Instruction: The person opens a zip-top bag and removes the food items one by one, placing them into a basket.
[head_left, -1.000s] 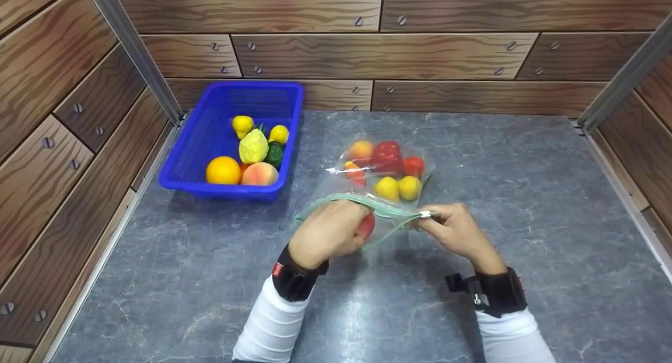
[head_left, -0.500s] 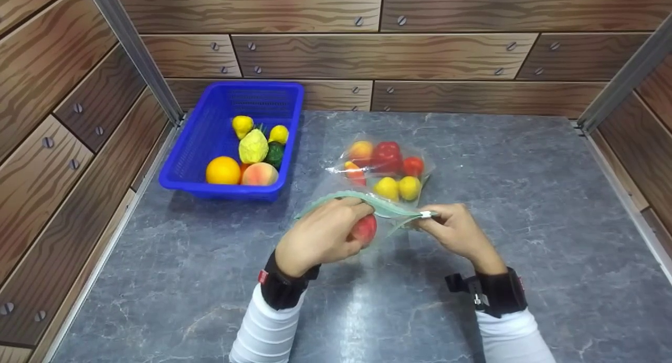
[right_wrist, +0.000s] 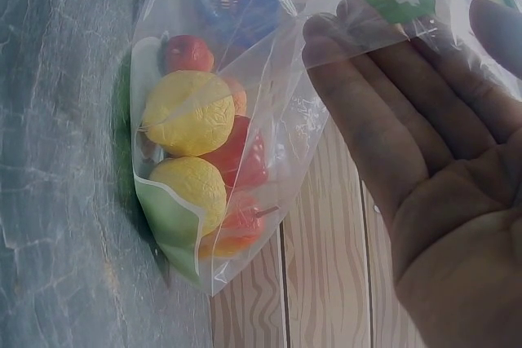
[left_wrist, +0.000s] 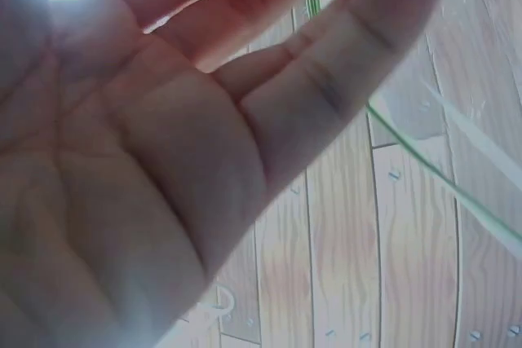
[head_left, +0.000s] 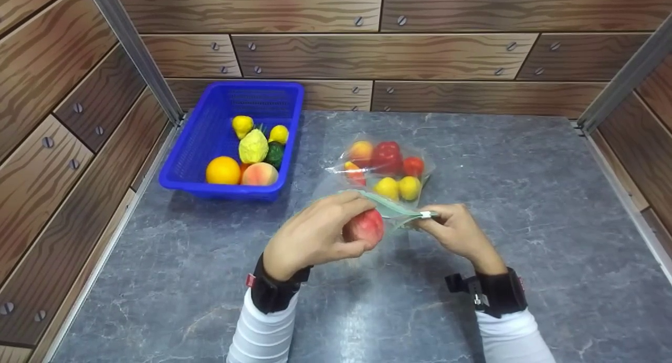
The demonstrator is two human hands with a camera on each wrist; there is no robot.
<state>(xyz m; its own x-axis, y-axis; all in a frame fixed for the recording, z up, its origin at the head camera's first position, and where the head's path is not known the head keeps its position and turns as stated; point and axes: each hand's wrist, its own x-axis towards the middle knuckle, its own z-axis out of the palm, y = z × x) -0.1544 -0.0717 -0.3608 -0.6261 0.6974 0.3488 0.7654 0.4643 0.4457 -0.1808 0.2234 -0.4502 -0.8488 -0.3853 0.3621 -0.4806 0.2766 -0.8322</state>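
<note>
Your left hand (head_left: 310, 234) has its fingers curled round a reddish, peach-like fruit (head_left: 366, 228) at the mouth of the clear zip bag (head_left: 387, 205); whether any of it is past the opening, I cannot tell; your right hand (head_left: 452, 230) pinches the bag's edge beside the white slider (head_left: 425, 214); already bagged are a red bell pepper (head_left: 387, 159), two yellow fruits (head_left: 387, 188) and others; an orange (head_left: 223, 170), a peach (head_left: 260, 174) and more are left in the blue basket (head_left: 236, 193); the grey marbled tabletop (head_left: 184, 273) meets wood-print walls (head_left: 336, 55).
</note>
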